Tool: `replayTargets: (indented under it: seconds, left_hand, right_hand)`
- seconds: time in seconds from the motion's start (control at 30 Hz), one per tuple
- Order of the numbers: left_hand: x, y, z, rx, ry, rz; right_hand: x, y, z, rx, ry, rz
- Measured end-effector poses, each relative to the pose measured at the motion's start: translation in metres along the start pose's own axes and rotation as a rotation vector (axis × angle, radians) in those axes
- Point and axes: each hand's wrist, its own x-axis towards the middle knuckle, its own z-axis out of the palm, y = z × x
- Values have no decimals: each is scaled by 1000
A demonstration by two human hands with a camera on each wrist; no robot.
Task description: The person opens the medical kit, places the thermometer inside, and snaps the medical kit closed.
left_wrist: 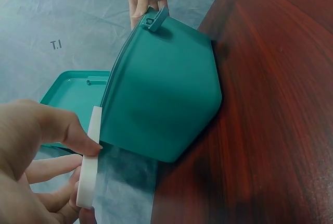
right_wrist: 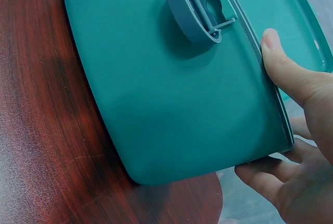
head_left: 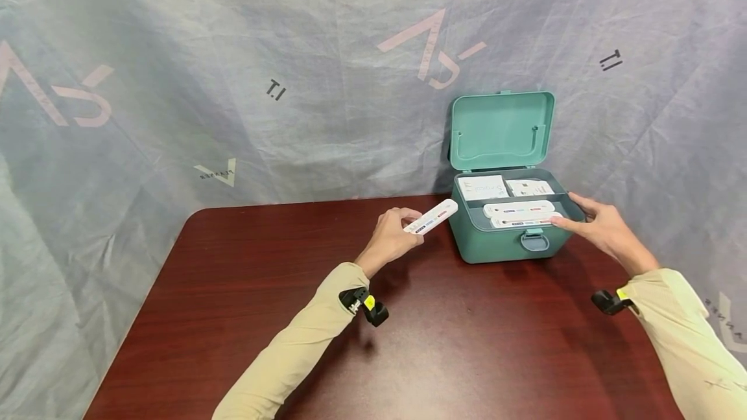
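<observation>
- The left hand (head_left: 390, 235) pinches a slim white case (head_left: 434, 216) between thumb and fingers; the case slants up and away from that hand, its far end at the left side of the green box (head_left: 484, 245); whether it touches the box I cannot tell.
- The right hand (head_left: 607, 232) grips the box at its right front corner, thumb on the rim and fingers against the side; the hands are well apart, with the held case nearer the left one and the box between them.
- Two more white cases (head_left: 519, 209) lie in the front compartment, close to the right thumb; two white packets (head_left: 482, 187) sit side by side in the rear one.
- The lid (head_left: 502, 128) stands open behind; the box rests on the dark red table (head_left: 467, 342).
</observation>
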Motion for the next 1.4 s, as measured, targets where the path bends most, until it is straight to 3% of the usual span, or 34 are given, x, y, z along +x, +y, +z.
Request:
replayTargets:
  seconds: [0.9, 1.4]
  left_hand:
    - [4, 17, -4, 5, -11, 17]
    - [14, 33, 1, -36, -41, 119]
  right_hand:
    - [-2, -3, -1, 5, -14, 22]
    - [-2, -4, -1, 1, -6, 17]
